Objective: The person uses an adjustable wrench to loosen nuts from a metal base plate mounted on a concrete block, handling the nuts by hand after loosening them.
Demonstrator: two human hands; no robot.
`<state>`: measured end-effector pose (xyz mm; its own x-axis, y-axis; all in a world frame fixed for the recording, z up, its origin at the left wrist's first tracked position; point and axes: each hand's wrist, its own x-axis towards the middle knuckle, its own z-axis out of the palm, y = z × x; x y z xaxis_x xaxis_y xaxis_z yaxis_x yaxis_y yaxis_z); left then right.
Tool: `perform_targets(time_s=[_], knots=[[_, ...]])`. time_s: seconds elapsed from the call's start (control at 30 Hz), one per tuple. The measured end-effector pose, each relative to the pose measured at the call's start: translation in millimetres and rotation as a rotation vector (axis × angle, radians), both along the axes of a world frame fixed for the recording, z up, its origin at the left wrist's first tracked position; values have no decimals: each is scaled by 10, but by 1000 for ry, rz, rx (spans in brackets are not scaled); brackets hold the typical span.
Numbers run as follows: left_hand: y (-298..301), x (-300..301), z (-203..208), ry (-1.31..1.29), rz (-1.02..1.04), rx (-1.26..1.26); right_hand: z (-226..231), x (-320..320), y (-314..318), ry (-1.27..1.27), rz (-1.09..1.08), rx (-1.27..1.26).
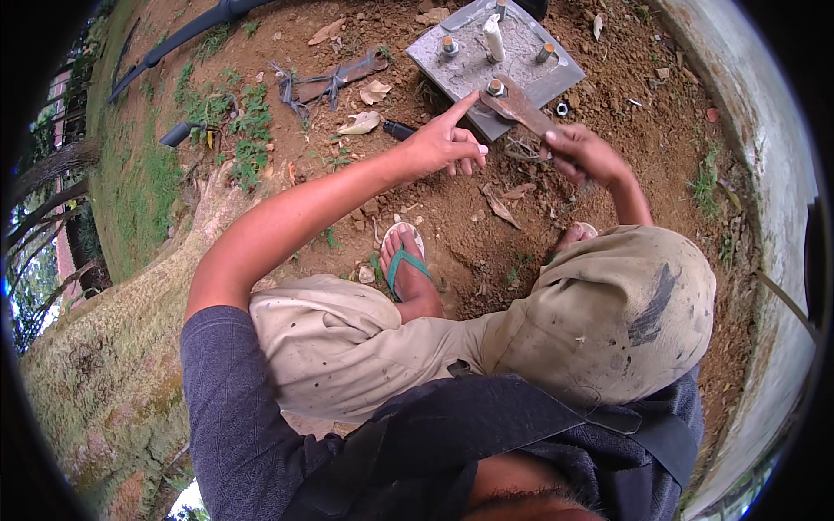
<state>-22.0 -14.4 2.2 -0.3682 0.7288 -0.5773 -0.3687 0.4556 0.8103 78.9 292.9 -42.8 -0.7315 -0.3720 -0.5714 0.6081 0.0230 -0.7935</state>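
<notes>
A square grey base plate (470,66) lies on the dirt in front of me, with several threaded bolts standing up from it. My right hand (589,154) grips the near end of a rusty spanner (526,111). The spanner's head sits around the nut on the nearest bolt (495,88). My left hand (444,144) holds nothing; its index finger stretches out to the plate's edge beside that bolt, and the other fingers curl loosely. Farther back on the plate are a left bolt with a nut (449,47), a right bolt (545,53) and a white upright tube (493,40).
A loose nut (562,109) lies right of the plate. Left of it are a black handle-like piece (399,130) and a rusty strip tied with wire (343,78). A black hose (187,43) runs at far left. A concrete wall (764,148) borders the right; tree roots (113,347) spread left.
</notes>
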Motion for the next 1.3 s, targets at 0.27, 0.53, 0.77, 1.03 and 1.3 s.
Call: perform_targets(time_s=[0.27, 0.53, 0.77, 1.03, 1.3], knots=[[26, 150, 47, -41, -22, 20, 269, -423, 405, 160, 259, 225], [-40, 86, -44, 32, -21, 16, 78, 483, -819, -11, -307, -75], [3, -26, -83, 47, -3, 15, -47, 530, -1250, -53, -430, -216], [20, -52, -58, 40, 6, -12, -88, 385, -867, -66, -350, -138], [122, 216, -38, 8, -72, -10, 181, -647, 543, 141, 330, 215]])
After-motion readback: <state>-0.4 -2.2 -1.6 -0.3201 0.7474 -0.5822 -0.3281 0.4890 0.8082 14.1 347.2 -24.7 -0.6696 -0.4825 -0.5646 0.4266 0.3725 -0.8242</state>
